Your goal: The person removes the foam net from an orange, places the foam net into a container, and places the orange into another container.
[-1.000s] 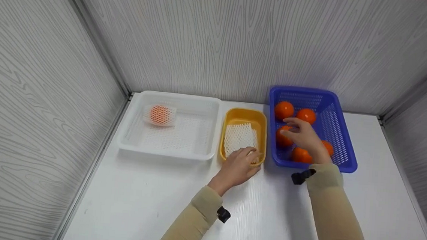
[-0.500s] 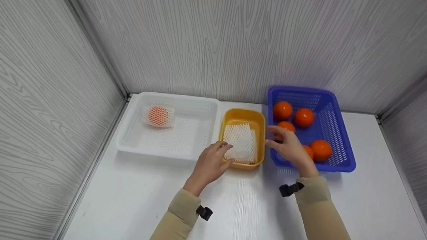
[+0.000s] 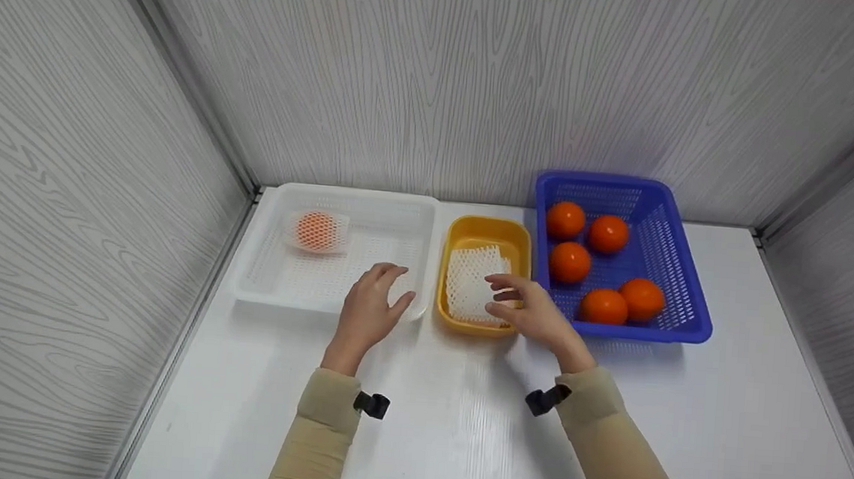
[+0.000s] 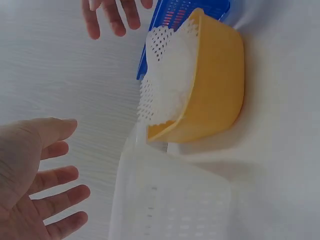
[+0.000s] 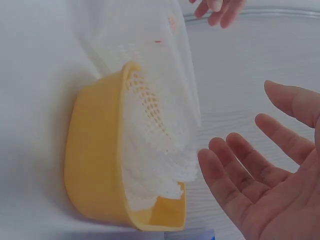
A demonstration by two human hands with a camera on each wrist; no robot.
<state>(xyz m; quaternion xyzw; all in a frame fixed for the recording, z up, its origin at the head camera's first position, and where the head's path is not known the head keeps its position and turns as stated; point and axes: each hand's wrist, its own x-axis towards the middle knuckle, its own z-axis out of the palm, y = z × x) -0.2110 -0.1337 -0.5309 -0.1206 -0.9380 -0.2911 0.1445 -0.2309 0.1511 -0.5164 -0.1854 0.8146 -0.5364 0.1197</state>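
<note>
My left hand [image 3: 372,307] hovers over the front right part of the white basket [image 3: 347,301], fingers apart and holding nothing. Over the right side of the yellow container [image 3: 484,228] is my right hand [image 3: 535,311], its fingers spread in the right wrist view and nothing in its grasp. White foam net sleeves [image 3: 471,284] lie stacked in that container, rising to its rim in the left wrist view. One orange fruit in a foam net [image 3: 318,232] sits at the back left of the white basket.
The blue basket [image 3: 672,335] stands right of the yellow container and holds several bare orange fruits [image 3: 570,262]. Behind the containers rises a wood-grain panel [image 3: 438,82], with more panels at left and right. All containers stand on a white table [image 3: 451,436].
My left hand has moved left from the yellow container to the white basket. My right hand has moved left, empty, from the blue basket to over the yellow container.
</note>
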